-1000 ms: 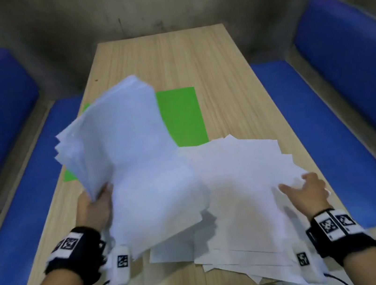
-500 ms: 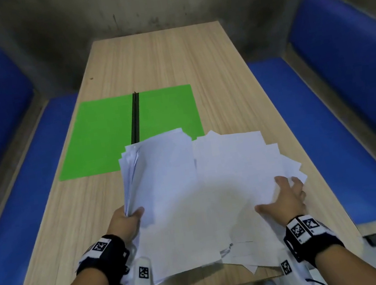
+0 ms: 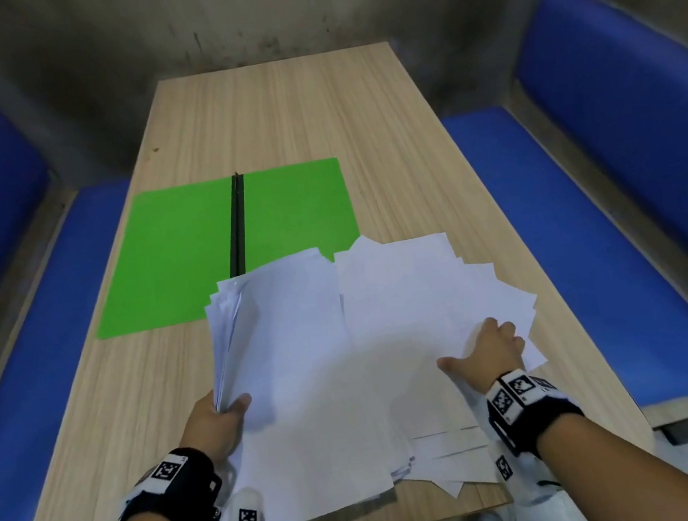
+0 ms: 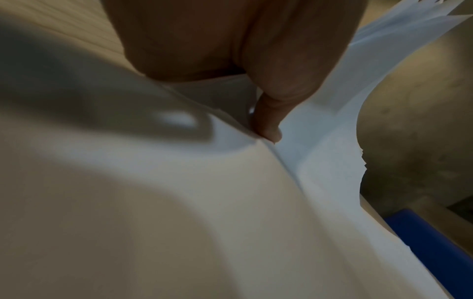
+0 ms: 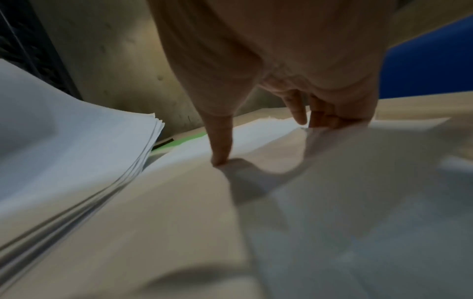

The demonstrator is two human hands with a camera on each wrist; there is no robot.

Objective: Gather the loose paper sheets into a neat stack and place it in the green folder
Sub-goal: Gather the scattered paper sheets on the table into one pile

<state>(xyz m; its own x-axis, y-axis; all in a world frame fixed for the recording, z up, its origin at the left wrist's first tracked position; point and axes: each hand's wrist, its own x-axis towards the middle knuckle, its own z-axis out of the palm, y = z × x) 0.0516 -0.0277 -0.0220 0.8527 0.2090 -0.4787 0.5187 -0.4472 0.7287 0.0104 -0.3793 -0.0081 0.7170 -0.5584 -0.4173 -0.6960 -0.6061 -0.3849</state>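
Observation:
A thick bundle of white sheets lies curved over the near middle of the table. My left hand grips its left edge, thumb on top. More loose sheets fan out to the right, and my right hand rests on them with thumb and fingertips pressing down. The green folder lies open and flat behind the bundle, its black spine in the middle; the bundle covers its near right corner.
The wooden table runs away from me to a grey wall. Blue padded benches flank it on both sides. Some sheets lie close to the table's near edge.
My left hand has lowered the raised bundle from over the folder down onto the near sheets, uncovering the folder. My right hand has shifted slightly left on the fanned sheets.

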